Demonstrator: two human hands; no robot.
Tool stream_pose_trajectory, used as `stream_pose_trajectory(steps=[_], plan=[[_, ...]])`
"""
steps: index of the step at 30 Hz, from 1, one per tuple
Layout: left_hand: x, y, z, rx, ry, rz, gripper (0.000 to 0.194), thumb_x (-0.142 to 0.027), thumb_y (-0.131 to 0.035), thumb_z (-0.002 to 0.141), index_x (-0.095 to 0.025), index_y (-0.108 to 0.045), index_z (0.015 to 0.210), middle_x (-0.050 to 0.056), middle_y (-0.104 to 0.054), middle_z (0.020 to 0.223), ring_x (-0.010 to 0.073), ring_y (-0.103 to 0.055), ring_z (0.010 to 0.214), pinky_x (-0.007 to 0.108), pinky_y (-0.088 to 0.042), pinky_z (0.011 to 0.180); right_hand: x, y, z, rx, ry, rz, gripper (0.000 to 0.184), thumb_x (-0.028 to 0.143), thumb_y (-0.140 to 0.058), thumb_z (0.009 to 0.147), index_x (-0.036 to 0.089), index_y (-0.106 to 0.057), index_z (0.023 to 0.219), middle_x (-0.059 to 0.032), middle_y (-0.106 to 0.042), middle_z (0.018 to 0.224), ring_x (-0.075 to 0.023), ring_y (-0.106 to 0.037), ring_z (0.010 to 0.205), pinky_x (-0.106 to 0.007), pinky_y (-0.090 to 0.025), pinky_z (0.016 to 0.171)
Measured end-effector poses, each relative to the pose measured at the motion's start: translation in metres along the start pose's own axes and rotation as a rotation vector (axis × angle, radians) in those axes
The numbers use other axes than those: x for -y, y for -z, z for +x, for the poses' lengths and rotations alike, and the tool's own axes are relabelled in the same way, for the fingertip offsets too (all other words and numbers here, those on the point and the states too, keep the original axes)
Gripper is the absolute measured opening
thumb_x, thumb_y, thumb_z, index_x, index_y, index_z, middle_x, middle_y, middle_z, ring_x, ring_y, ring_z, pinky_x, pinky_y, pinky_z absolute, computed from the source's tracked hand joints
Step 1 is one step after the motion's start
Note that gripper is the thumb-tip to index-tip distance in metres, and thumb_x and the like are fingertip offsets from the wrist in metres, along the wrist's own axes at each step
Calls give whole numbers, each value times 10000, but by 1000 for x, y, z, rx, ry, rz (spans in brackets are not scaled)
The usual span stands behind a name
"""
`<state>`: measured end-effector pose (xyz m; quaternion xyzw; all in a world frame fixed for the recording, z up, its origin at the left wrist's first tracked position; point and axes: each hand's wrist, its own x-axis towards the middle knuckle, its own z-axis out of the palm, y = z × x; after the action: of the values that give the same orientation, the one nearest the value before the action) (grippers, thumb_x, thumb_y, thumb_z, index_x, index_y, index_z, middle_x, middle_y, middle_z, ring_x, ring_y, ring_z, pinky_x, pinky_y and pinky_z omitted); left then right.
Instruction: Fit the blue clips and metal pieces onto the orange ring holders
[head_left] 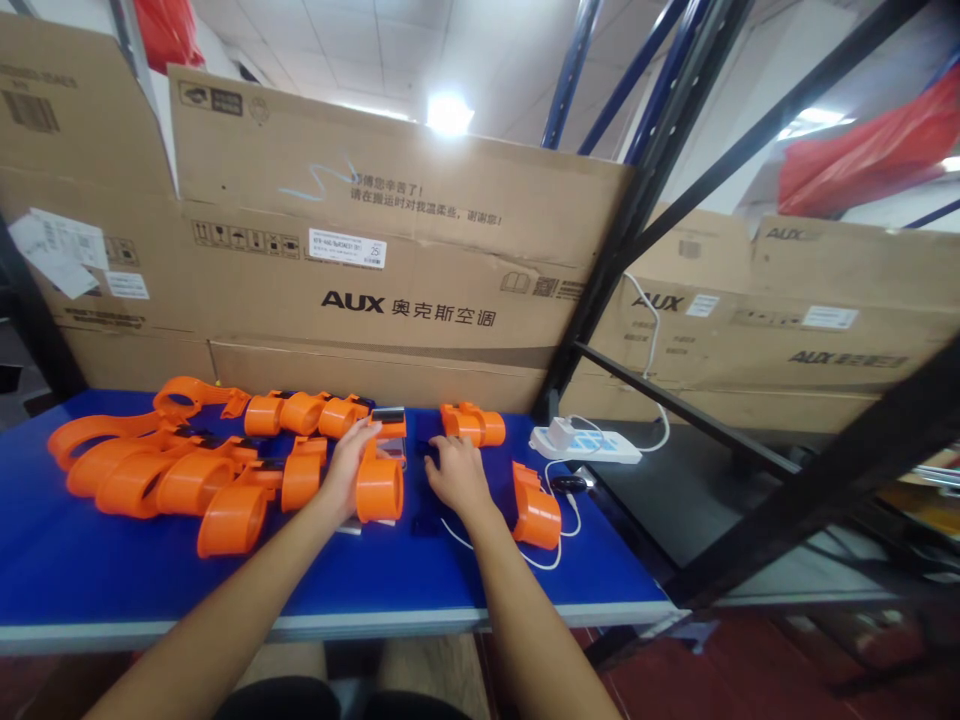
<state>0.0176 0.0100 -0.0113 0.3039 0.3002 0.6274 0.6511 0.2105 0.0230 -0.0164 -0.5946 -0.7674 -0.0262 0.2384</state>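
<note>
My left hand (351, 468) is closed around an orange plastic tape dispenser (380, 490), its round ring facing the front edge of the blue tabletop (337, 585). Just behind it lies another orange piece with a black and silver strip (388, 415). Silver edges of something flat show beneath the left hand. My right hand (457, 472) rests with bent fingers on a dark flat object (429, 510); what its fingertips grip is hidden. More orange dispensers (196, 484) lie in rows to the left. One pair (472, 425) sits behind the right hand, and another (537, 508) stands to its right.
A white power strip (589, 443) with a plug lies at the back right. White cable (544, 566) loops beside the right hand near a small black device (568, 484). A large cardboard carton (420, 250) walls the back; a black shelf post (600, 290) rises at the right.
</note>
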Motion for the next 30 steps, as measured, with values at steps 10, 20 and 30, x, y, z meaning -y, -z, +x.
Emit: stream_pose_trajectory(steps=[10, 20, 30], plan=[[0, 0, 0, -4, 1, 46, 436, -387, -789, 745, -207, -542, 1057, 12, -691, 749, 164, -648, 512, 280, -541, 511, 4, -1, 0, 88, 50, -15, 333, 323, -572, 956, 219, -606, 1271, -134, -651, 1242, -304, -506, 1164, -420, -333, 942], [-1, 0, -1, 10, 13, 53, 429, -388, -792, 743, -206, -551, 1047, -8, -660, 698, 141, -608, 480, 258, -521, 491, 7, -8, 8, 150, 80, -102, 334, 287, -568, 939, 209, -607, 1262, -150, -689, 1168, -327, -490, 1142, -444, -314, 941], [-1, 0, -2, 1, 8, 60, 407, -384, -797, 734, -221, -549, 1013, -29, -636, 682, 144, -605, 475, 265, -519, 488, 4, -10, 9, 220, 44, -125, 310, 378, -560, 942, 180, -671, 1153, -174, -604, 1200, -346, -456, 1162, -477, -312, 945]])
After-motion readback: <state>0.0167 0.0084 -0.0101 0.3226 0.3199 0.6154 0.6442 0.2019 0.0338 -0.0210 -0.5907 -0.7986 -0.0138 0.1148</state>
